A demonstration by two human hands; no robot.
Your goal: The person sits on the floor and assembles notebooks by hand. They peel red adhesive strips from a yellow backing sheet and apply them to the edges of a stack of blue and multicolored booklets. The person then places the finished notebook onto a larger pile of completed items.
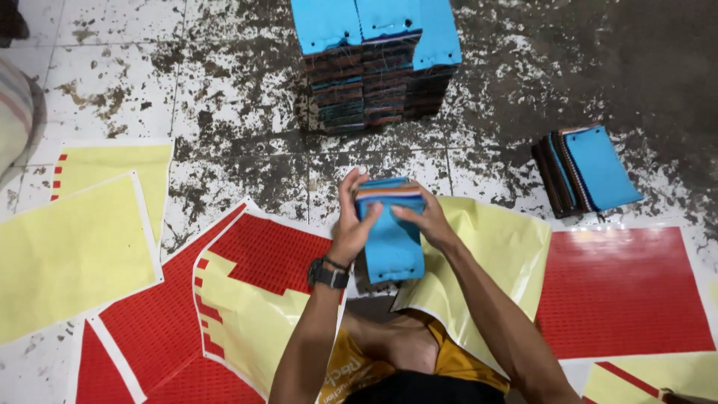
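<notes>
A tall stack of blue-covered swatch books (374, 63) stands at the top centre of the frame, on a stained tiled floor (224, 90). A smaller bundle of the same books (587, 170) lies at the upper right (tipped on its side, blue cover up). Yellow backing sheets (71, 251) spread across the left, and red sticker sheets (621, 292) cover the lower right and lower left. A striped cloth (13, 120) shows at the left edge.
</notes>
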